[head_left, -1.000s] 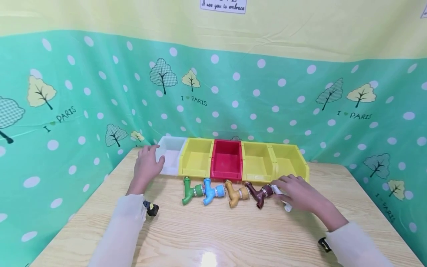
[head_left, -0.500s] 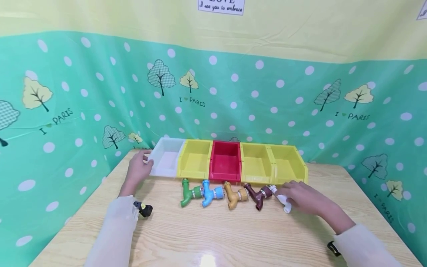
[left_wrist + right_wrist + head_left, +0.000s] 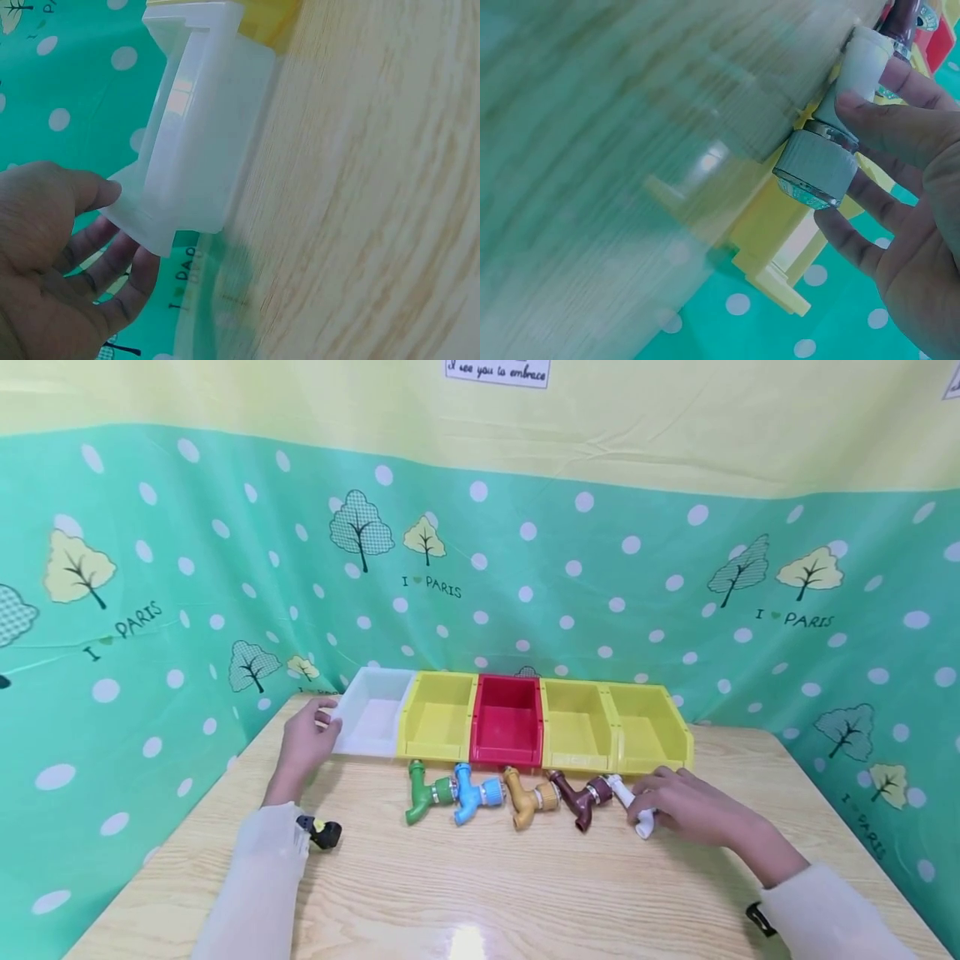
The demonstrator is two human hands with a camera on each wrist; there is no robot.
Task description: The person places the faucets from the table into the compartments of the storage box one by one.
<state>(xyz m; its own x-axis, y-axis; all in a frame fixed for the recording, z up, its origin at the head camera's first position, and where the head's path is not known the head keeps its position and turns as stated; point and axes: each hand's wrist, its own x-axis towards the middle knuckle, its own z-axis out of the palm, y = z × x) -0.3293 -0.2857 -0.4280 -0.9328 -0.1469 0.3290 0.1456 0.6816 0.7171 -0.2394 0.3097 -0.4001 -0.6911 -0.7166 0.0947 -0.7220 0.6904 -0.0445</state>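
Observation:
At the left end of the bin row, my left hand is at the outer side of a translucent white bin. Its thumb lies on the bin's side edge, and the other fingers curl against that side. My right hand holds a white plastic tap, with the thumb on its body and fingers behind it. That tap lies at the right end of a line of taps, beside a maroon tap. Further left come a mustard tap, a blue tap and a green tap.
Joined to the white bin stand a yellow bin, a red bin and two more yellow bins on the right. The taps lie along their fronts on the wooden table. A green polka-dot curtain closes the back and sides.
My left hand has drawn left from over the white bin to its outer side. My right hand has shifted slightly right and down, uncovering more of the white tap.

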